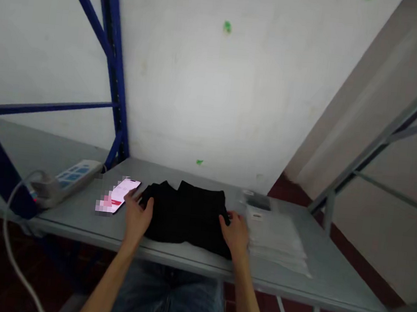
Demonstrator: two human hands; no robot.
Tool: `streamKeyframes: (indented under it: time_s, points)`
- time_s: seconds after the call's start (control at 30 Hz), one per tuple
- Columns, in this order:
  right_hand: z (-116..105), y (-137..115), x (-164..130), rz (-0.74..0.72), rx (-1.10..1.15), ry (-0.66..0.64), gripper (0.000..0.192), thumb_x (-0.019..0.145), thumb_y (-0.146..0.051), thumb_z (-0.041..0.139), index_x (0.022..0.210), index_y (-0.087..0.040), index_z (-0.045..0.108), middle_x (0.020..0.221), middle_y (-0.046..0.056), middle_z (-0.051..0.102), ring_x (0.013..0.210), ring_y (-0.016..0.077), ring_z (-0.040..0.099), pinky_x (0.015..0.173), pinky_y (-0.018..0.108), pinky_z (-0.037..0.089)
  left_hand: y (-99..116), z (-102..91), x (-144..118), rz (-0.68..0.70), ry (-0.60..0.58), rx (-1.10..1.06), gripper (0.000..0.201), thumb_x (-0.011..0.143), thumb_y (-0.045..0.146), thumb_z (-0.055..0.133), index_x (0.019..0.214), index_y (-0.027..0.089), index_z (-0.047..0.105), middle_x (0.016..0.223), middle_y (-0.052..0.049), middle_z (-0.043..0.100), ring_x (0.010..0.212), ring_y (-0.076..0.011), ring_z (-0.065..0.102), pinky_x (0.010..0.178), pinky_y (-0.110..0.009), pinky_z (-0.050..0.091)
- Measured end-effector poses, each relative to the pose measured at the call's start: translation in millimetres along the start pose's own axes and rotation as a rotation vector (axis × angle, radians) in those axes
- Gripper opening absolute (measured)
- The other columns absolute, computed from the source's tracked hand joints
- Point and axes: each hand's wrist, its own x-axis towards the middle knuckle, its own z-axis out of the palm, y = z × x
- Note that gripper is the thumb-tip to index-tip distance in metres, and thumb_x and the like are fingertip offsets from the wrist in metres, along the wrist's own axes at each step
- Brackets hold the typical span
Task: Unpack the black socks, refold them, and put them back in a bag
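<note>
A black cloth garment (pixel 187 216) lies spread on the grey shelf top in front of me; its exact kind is hard to make out. My left hand (pixel 137 218) pinches its left edge, thumb on top and fingers partly hidden by the cloth. At the opposite edge, my right hand (pixel 235 232) is closed on the fabric in the same way. Just left of my left hand lies a phone (pixel 124 192) with a lit screen, partly blurred out. A stack of clear plastic bags (pixel 278 235) rests beside my right hand, with a dark piece (pixel 257 200) at its back end.
A white power strip (pixel 77 177) with a plugged-in cable (pixel 8 234) sits on the left of the grey shelf (pixel 338 269). Blue rack posts (pixel 115 67) rise at the left. Grey metal bars (pixel 381 144) slant up on the right, and a white wall (pixel 215 87) stands behind.
</note>
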Motion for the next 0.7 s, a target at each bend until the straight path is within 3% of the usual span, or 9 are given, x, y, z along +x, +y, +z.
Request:
streamKeyframes:
  time_s: [0.1,0.17,0.3,0.43,0.5,0.57,0.7]
  points:
    - [0,0,0,-0.015,0.006,0.018,0.031,0.098,-0.043,0.058,0.116,-0.020,0.069,0.112,0.012,0.070,0.104,0.0275,0.068,0.085,0.035,0.048,16,-1.6,0,0.250,0.015,0.250,0.051,0.088,0.030,0.063,0.136,0.018,0.049,0.149,-0.021,0.050,0.143,-0.0369,0.047,0.118,-0.056,0.040]
    - [-1,-1,1,-0.041,0.023,0.033,0.028,0.098,-0.040,0.058,0.113,-0.019,0.069,0.111,0.012,0.070,0.101,0.0266,0.068,0.085,0.034,0.048,25,3.1,2,0.390,-0.062,0.354,0.045,0.089,0.026,0.062,0.133,0.020,0.056,0.150,-0.018,0.052,0.146,-0.0373,0.042,0.124,-0.056,0.030]
    - [-4,-3,7,-0.116,0.089,0.069,0.023,0.097,-0.036,0.055,0.107,-0.020,0.068,0.108,0.011,0.070,0.100,0.0262,0.067,0.087,0.035,0.048,32,13.5,18,0.487,-0.316,0.526,0.035,0.088,0.017,0.059,0.122,0.025,0.066,0.119,-0.013,0.073,0.124,-0.0349,0.062,0.125,-0.060,0.019]
    - [-11,-1,16,-0.160,0.295,0.085,0.021,0.092,-0.037,0.054,0.101,-0.021,0.065,0.103,0.009,0.071,0.098,0.0258,0.067,0.089,0.038,0.050,40,5.0,36,0.520,-0.448,0.574,0.023,0.087,0.019,0.058,0.103,0.027,0.074,0.106,-0.009,0.077,0.112,-0.0328,0.067,0.124,-0.060,0.020]
    - [-18,3,17,-0.188,0.446,0.055,0.020,0.088,-0.038,0.057,0.097,-0.022,0.064,0.101,0.009,0.073,0.098,0.0259,0.069,0.087,0.037,0.051,48,-7.4,41,0.502,-0.550,0.496,0.018,0.088,0.028,0.061,0.099,0.027,0.075,0.102,-0.007,0.077,0.104,-0.0301,0.068,0.120,-0.054,0.032]
    - [-27,9,12,-0.184,0.588,-0.033,0.026,0.083,-0.040,0.062,0.102,-0.022,0.063,0.099,0.008,0.075,0.095,0.0261,0.071,0.078,0.034,0.052,54,-21.8,42,0.462,-0.694,0.409,0.020,0.087,0.042,0.063,0.093,0.026,0.076,0.093,-0.006,0.075,0.093,-0.0274,0.068,0.102,-0.044,0.049]
    - [-48,22,-10,-0.214,0.643,-0.252,0.044,0.079,-0.032,0.061,0.121,-0.025,0.067,0.102,0.007,0.077,0.093,0.0246,0.071,0.069,0.030,0.049,50,-43.4,44,0.389,-0.912,0.342,0.037,0.080,0.050,0.074,0.109,0.028,0.075,0.082,-0.001,0.067,0.075,-0.0205,0.063,0.068,-0.029,0.048]
